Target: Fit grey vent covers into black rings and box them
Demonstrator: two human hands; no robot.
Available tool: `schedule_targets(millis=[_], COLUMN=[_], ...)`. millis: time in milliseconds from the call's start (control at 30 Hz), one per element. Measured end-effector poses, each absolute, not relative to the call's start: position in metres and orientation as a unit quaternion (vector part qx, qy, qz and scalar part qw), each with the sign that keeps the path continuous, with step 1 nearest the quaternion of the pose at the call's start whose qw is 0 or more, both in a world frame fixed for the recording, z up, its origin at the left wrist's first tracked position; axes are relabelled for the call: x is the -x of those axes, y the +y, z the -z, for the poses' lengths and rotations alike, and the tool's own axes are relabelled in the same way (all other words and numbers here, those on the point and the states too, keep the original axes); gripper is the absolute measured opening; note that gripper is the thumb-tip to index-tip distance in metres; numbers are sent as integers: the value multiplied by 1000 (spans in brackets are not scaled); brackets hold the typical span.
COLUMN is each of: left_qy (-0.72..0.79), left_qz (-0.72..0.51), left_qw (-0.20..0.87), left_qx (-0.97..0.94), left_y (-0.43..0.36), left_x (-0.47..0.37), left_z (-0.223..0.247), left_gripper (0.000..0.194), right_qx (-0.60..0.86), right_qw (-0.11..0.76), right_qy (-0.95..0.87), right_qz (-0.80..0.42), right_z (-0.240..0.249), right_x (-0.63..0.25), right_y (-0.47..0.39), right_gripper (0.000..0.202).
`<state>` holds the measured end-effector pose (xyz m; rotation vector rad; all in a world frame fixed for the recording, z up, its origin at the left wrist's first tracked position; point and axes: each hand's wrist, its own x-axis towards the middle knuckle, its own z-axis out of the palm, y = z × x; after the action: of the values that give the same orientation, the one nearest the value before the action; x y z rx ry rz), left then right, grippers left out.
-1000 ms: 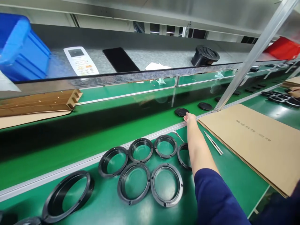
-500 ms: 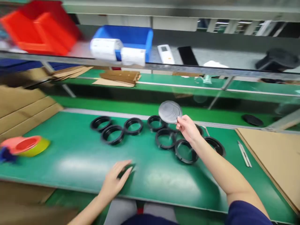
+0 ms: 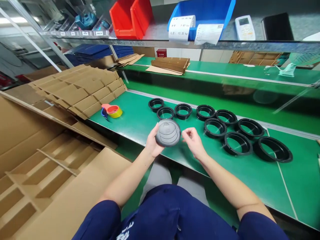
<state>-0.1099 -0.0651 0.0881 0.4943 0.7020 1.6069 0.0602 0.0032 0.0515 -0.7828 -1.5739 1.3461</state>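
Currently held: grey round cover disc point(image 3: 168, 133), face toward the camera, gripped at its left edge by left hand point(image 3: 153, 144), fingers curled behind the rim, thumb on the front. Position of disc: above the near edge of the green bench mat point(image 3: 140, 120), in front of the torso, not resting on any surface.

Right hand point(image 3: 193, 142): just beside the disc's right edge, fingers loosely bent, pinch narrow, holding nothing; contact with the disc rim not confirmable from this view.

Key relation: disc between the two hands, closer to and carried by the left; right hand to its right, at the same height. No long axis on the disc, being round; raised curved ribs on its face running roughly left to right.

Beyond the hands, on the mat: black flanged rings point(image 3: 215, 127) laid flat in two staggered rows, nearest one just beyond and to the right of the right hand, apart from it.

Surroundings: tape dispenser point(image 3: 111, 110) at the mat's left end; cardboard divider grids point(image 3: 82, 88) stacked to the left; red bin point(image 3: 131, 15) and blue bin point(image 3: 202, 13) on the shelf above, paper labels hung on the blue one.
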Motion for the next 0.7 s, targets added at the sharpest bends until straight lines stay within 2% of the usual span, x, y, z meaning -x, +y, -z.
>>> schedule_targets(millis=[33, 100, 167, 267, 500, 700], left_qy=[311, 322, 330, 343, 372, 369], left_qz=[-682, -657, -648, -643, -599, -566], left_qw=[629, 655, 664, 664, 693, 718], left_qx=[-206, -189, -173, -167, -152, -166], left_y=[-69, -74, -76, -74, -62, -47], left_x=[112, 113, 111, 109, 96, 88], left_z=[-88, -86, -84, -79, -70, -71], left_gripper=[48, 52, 53, 52, 53, 61], right_qx=[300, 247, 216, 208, 222, 242], right_qw=[479, 475, 440, 416, 407, 436], right_qy=[-689, -782, -837, -864, -854, -795], right_qz=[-455, -320, -244, -194, -236, -345], right_z=[-51, -50, -48, -42, -26, -32], right_x=[-61, -61, -60, -59, -68, -81], right_y=[7, 14, 18, 22, 30, 34], right_gripper=[48, 46, 49, 54, 65, 67])
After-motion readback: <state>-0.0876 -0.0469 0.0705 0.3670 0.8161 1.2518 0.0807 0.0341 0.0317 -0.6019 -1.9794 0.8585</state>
